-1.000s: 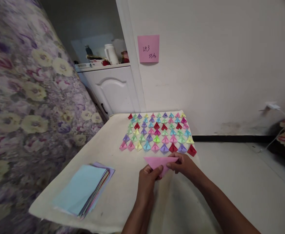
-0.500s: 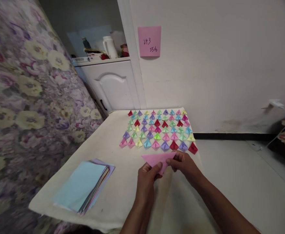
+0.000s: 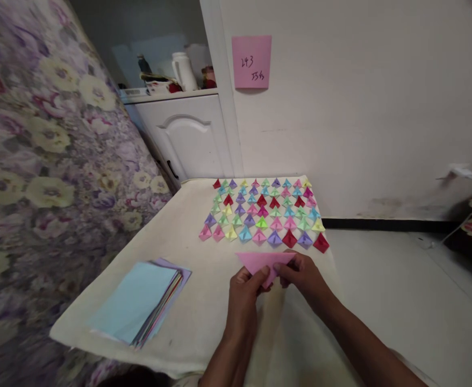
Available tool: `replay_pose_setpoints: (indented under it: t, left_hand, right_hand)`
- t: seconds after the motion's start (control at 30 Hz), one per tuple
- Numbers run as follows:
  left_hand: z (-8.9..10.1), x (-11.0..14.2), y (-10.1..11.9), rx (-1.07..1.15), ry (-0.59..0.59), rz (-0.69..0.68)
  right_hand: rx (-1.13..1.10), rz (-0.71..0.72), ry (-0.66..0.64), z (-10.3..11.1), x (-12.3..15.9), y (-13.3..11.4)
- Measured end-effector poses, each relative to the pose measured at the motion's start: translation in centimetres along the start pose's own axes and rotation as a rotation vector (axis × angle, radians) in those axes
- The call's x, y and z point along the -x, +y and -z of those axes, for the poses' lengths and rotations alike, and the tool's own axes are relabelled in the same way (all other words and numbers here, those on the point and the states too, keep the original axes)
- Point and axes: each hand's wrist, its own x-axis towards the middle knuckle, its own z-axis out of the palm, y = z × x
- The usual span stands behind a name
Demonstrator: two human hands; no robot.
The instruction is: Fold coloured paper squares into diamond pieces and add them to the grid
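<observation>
A pink sheet of paper (image 3: 262, 260), folded into a triangle with its long edge up and its point down, is held above the table between both hands. My left hand (image 3: 247, 285) pinches it near the lower point, thumb on the front. On the right side, my right hand (image 3: 298, 271) grips the paper with the thumb in front and fingers behind. Just beyond them stand several rows of small folded paper pieces (image 3: 259, 236) in pink, red, purple, green, yellow and blue. My fingertips behind the triangle are partly hidden.
A stack of coloured paper (image 3: 141, 298), light blue on top, lies on the left of the cream-covered table (image 3: 204, 328). Floral curtain (image 3: 58, 161) hangs at the left. Behind are a white cabinet (image 3: 187, 134) and a wall with a pink note (image 3: 252, 62).
The thumbs have moved slightly closer together on the pink paper, whose top edge now looks more level. The whole view has shifted a little.
</observation>
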Motion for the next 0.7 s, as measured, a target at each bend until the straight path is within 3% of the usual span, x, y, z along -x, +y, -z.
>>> replay_pose_setpoints:
  t: [0.33,0.5,0.7]
  left_hand:
    - [-0.1,0.2,0.2,0.039,0.010,0.004]
    - [0.6,0.3,1.1,0.077,0.009,0.047]
    - [1.0,0.3,1.2,0.087,-0.104,0.140]
  right_hand:
    - [0.018,0.033,0.028,-0.1,0.4,0.0]
    - [0.011,0.102,0.095,1.9,0.6,-1.1]
    - [0.108,0.186,-0.158,3.9,1.1,-2.0]
